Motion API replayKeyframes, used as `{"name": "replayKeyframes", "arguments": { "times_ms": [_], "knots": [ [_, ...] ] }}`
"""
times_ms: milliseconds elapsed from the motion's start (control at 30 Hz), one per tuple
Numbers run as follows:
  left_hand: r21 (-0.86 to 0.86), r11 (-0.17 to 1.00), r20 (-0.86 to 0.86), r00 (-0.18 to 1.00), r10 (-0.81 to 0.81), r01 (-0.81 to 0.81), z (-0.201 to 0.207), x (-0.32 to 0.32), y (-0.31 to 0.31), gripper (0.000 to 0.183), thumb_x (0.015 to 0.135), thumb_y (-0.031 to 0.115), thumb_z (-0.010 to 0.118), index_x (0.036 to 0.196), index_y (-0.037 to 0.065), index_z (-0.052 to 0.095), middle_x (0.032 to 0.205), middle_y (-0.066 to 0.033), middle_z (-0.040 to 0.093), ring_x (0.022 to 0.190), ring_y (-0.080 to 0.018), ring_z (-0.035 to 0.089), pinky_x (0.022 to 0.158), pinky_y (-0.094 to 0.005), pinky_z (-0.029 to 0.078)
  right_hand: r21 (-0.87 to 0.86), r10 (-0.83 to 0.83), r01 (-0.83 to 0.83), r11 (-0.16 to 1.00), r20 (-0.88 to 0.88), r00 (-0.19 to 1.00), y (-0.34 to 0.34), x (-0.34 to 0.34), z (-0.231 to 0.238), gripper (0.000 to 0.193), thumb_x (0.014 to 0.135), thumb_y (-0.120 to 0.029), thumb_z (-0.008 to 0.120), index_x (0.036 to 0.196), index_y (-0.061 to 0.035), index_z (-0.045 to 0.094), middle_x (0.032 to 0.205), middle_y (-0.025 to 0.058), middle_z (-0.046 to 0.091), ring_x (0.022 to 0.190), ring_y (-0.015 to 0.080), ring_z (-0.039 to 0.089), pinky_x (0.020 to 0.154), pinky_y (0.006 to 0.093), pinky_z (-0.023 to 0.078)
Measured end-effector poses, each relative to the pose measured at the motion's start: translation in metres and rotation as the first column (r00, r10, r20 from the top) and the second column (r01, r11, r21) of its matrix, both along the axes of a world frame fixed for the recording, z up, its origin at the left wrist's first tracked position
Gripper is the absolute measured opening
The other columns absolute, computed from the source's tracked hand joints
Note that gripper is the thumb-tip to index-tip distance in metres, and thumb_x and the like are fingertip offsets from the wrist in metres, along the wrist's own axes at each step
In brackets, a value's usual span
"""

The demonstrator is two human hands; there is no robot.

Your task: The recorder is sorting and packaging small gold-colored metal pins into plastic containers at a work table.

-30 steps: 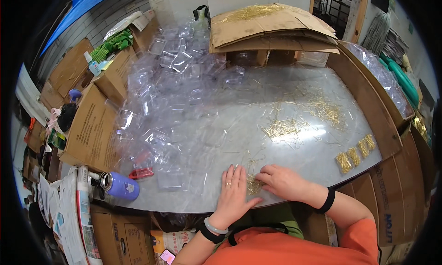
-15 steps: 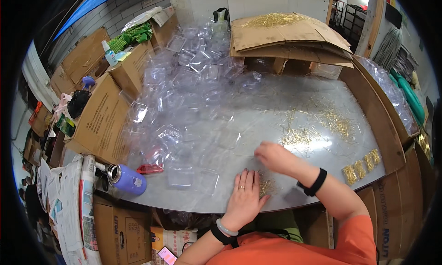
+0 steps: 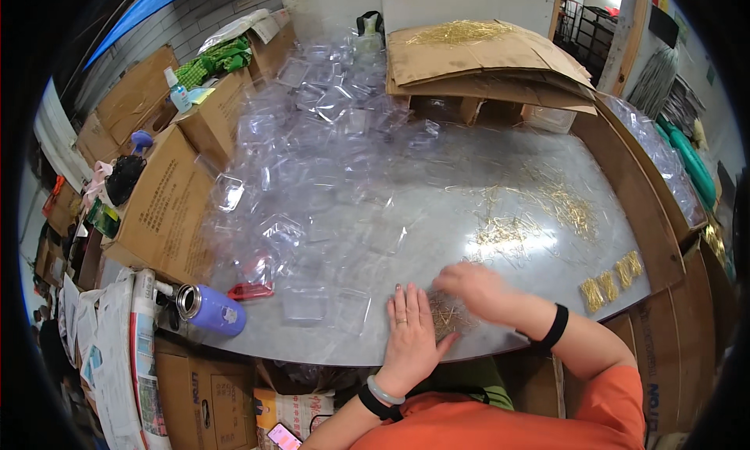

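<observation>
Thin gold pins [image 3: 448, 317] lie heaped near the front edge of the tabletop [image 3: 476, 157], the left hand [image 3: 411, 325] flat and outstretched beside them, the right hand [image 3: 478, 291] curled close by, its grip unclear, and clear plastic containers [image 3: 312, 173] crowding the tabletop's left.

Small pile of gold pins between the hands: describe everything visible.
The pile of gold pins is a loose heap of thin, metal-looking strands. It lies on the grey table near the person's edge. The left hand lies flat beside it on the left; the right hand is at its far right side. Whether either touches it isn't clear.
</observation>
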State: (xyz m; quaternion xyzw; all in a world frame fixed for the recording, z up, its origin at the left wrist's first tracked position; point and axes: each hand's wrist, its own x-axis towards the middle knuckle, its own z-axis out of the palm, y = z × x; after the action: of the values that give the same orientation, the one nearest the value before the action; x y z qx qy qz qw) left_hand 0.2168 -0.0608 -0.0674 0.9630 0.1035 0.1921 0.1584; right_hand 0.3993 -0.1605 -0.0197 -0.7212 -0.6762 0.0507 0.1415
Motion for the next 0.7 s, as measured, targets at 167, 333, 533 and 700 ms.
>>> {"name": "replayKeyframes", "arguments": {
  "times_ms": [167,333,533,700],
  "knots": [
    [0.023,0.998,-0.06,0.997,-0.051,0.052,-0.002,0.002,0.002,0.085,0.094,0.049,0.066,0.144,-0.016,0.04,0.151,-0.0346,0.038,0.144,-0.0488,0.033,0.119,-0.0602,0.025,0.03,-0.196,0.194,0.981,0.103,0.975,-0.017,0.039,-0.009,0.022,0.084,-0.005,0.062,0.106,-0.0049,0.065,0.099,0.0121,0.063,0.099,0.0327,0.062,0.085,0.043,0.053],
    [0.058,0.995,-0.047,0.996,-0.073,0.075,-0.003,0.004,0.0,0.079,0.096,0.047,0.064,0.143,-0.014,0.043,0.15,-0.0327,0.042,0.143,-0.0454,0.037,0.119,-0.0585,0.026,0.026,-0.306,0.305,0.952,0.123,0.944,-0.006,0.038,-0.021,0.012,0.087,-0.006,0.062,0.099,-0.0045,0.063,0.1,0.0117,0.062,0.099,0.0327,0.062,0.084,0.0425,0.054],
    [0.013,0.993,-0.049,0.992,-0.114,0.114,0.003,0.003,0.003,0.081,0.093,0.045,0.069,0.145,-0.011,0.042,0.149,-0.0292,0.045,0.142,-0.0441,0.039,0.119,-0.0565,0.029,0.093,-0.22,0.203,0.975,0.25,0.943,-0.007,0.026,-0.012,0.018,0.09,-0.021,0.067,0.099,-0.0058,0.064,0.102,0.0109,0.061,0.1,0.0321,0.061,0.083,0.0407,0.053],
    [-0.051,0.977,0.021,0.979,-0.204,0.205,-0.001,0.0,0.006,0.084,0.09,0.041,0.073,0.148,-0.009,0.039,0.148,-0.026,0.046,0.141,-0.0424,0.041,0.119,-0.0539,0.031,0.052,-0.107,0.108,0.993,-0.015,0.994,-0.039,-0.008,-0.01,0.042,0.088,-0.038,0.072,0.117,-0.0075,0.067,0.111,0.0109,0.063,0.107,0.0317,0.059,0.091,0.0425,0.05]
  ]
}}
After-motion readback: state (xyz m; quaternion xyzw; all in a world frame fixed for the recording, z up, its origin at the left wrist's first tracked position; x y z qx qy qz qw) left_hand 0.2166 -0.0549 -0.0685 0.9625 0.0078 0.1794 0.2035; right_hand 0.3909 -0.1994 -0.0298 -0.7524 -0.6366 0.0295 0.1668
